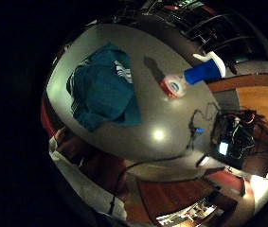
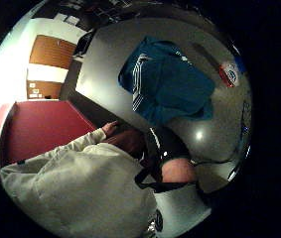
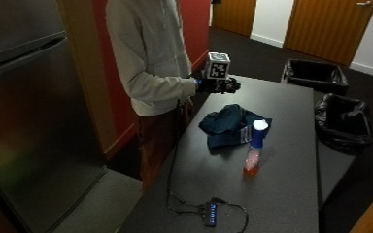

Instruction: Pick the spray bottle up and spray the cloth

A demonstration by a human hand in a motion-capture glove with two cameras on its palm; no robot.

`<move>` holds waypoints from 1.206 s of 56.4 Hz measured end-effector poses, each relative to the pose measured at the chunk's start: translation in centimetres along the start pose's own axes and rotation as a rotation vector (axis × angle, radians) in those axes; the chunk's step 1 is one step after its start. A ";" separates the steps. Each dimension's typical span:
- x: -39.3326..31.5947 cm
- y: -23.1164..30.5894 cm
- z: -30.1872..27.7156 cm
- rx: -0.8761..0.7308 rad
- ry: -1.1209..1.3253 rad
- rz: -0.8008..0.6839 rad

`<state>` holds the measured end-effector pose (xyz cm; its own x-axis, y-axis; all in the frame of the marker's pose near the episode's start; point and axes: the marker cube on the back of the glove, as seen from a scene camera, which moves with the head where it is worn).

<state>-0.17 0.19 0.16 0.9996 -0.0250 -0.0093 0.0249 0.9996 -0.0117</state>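
Desk: I see a long grey desk with a person in a pale hooded top standing at its far end.
Spray bottle: The spray bottle stands upright on the desk. It has a white top, a blue upper part and a clear lower part with reddish liquid at the base. Nothing touches it.
Cloth: The dark teal cloth lies crumpled on the desk, just beside the spray bottle, on the person's side of it. It has a few white stripes. The palm views show both things on the desk too, cloth and bottle, apart from each other.
Right hand: My gloved right hand is up in the air above the desk's far end, well apart from the spray bottle. It holds nothing.
Fingers: They look curled in, but I cannot tell for sure.
Cable box: A small black box with blue lights and a cable lies on the desk, past the spray bottle from the cloth.
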 end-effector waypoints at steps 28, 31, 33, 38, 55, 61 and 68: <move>4.1 3.7 -2.7 0.128 0.016 0.136; 5.9 4.7 -3.2 0.150 0.014 0.151; 7.1 5.4 -3.6 0.164 0.011 0.170; 10.3 7.0 -4.2 0.196 -0.008 0.217; 20.9 11.5 -5.4 0.329 -0.104 0.275; 24.6 12.1 -5.7 0.368 -0.151 0.269; 27.7 12.3 -5.5 0.380 -0.198 0.258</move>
<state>27.81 11.74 -5.70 0.9553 0.1897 0.2267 -0.2588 0.9074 0.3311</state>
